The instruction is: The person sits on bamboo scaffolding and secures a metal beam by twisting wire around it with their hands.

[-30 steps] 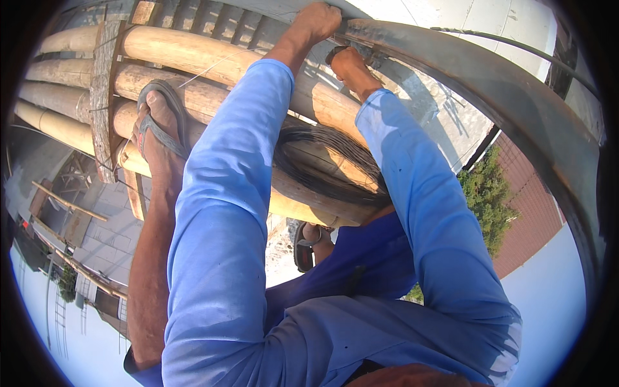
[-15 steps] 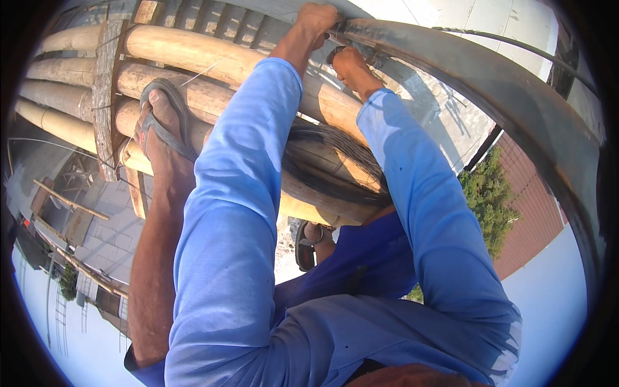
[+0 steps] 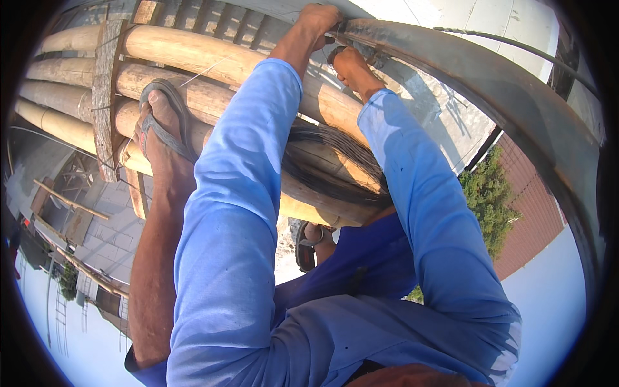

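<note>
At the top of the view, my left hand (image 3: 320, 19) is a closed fist by the near end of a long grey steel beam (image 3: 477, 61). What its fingers grip is hidden. Just below and to the right, my right hand (image 3: 356, 69) is wrapped round a dark-handled tool (image 3: 333, 55), whose working end is too small to make out. Between my blue-sleeved forearms, a bundle of thin black wire (image 3: 335, 151) lies across the bamboo poles (image 3: 193, 51).
My sandalled foot (image 3: 164, 122) stands on the poles beside a rough wooden crosspiece (image 3: 106, 97). Another sandalled foot (image 3: 308, 245) shows lower down. A concrete surface (image 3: 445, 116) lies under the beam. At the right are a tree (image 3: 487, 200) and a red-brown roof (image 3: 525, 200), with open sky below.
</note>
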### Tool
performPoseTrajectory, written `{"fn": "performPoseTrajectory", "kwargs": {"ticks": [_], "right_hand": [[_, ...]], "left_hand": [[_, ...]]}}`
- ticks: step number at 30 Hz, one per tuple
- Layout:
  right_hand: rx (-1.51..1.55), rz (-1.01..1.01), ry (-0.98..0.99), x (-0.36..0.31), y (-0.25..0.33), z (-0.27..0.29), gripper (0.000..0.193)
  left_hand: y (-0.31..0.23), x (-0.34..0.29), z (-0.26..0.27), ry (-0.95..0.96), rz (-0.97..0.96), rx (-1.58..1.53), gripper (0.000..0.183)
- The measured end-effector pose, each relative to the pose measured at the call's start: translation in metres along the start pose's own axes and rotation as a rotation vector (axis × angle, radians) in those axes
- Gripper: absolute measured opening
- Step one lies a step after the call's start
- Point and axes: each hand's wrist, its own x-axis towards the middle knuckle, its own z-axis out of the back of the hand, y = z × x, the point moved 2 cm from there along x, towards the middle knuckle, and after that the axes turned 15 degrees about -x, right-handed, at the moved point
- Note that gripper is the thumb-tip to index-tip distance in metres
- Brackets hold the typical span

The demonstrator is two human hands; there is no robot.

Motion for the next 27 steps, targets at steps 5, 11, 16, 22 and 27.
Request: {"fn": "performPoseTrajectory", "kwargs": {"ticks": [5,11,16,22,27], "right_hand": [[0.009,0.020,0.070,0.001,0.001,-0.002,0.018],[-0.032,0.118,-0.034,0.021,-0.011,-0.011,0.019],[0.079,0.074,-0.018,0.023,-0.009,-0.015,0.017],[0.131,0.015,0.065,-0.002,-0.003,0.001,0.021],[0.162,0.003,0.064,-0.011,-0.003,0.007,0.020]], "left_hand": [[0.006,0.005,-0.004,0.164,-0.402,0.644,0.020],[-0.004,0.009,-0.010,-0.049,0.303,-0.412,0.017],[0.006,0.018,-0.010,-0.140,-0.061,0.143,0.022],[-0.002,0.005,-0.005,-0.156,-0.063,0.016,0.028],[-0.030,-0.014,0.006,-0.035,0.169,-0.340,0.034]]}}
